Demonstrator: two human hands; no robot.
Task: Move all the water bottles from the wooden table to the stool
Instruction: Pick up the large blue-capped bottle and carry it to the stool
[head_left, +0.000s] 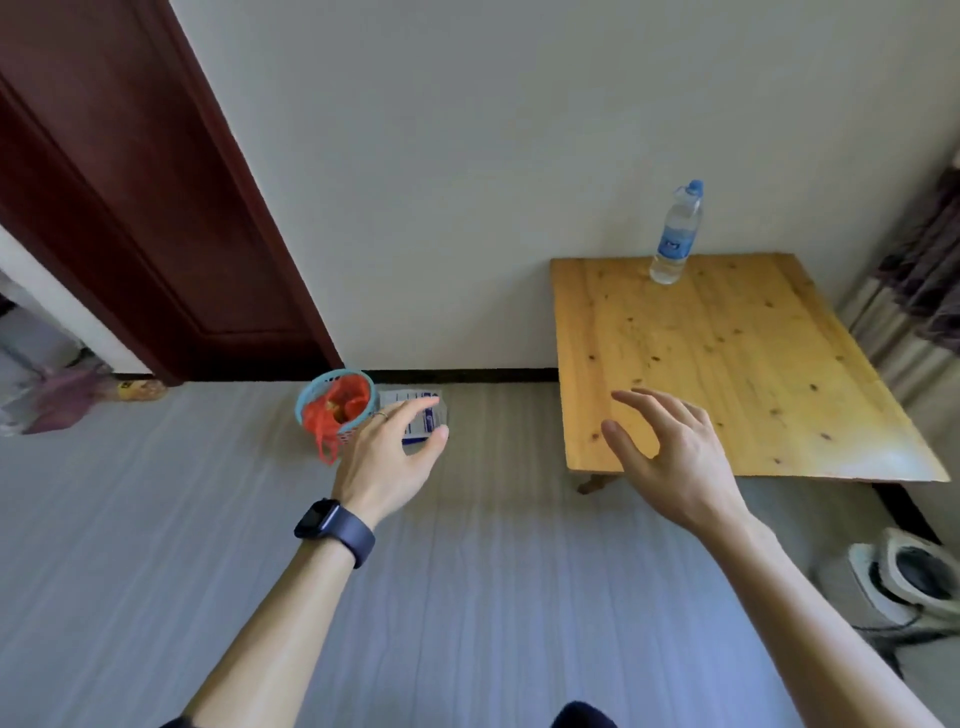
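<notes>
One clear water bottle (677, 236) with a blue cap and blue label stands upright at the far edge of the low wooden table (727, 374), close to the wall. My right hand (670, 452) hovers over the table's near left corner, fingers spread, holding nothing. My left hand (387, 452), with a dark watch on the wrist, is held out over the floor to the left of the table, fingers apart and empty. No stool is in view.
A small blue basket (318, 395) with a red plastic bag in it sits on the floor by the wall, beside a white-and-blue box (415, 410). A dark red door (130, 197) fills the left. A curtain (914, 280) hangs at the right; a white appliance (904, 577) sits on the floor.
</notes>
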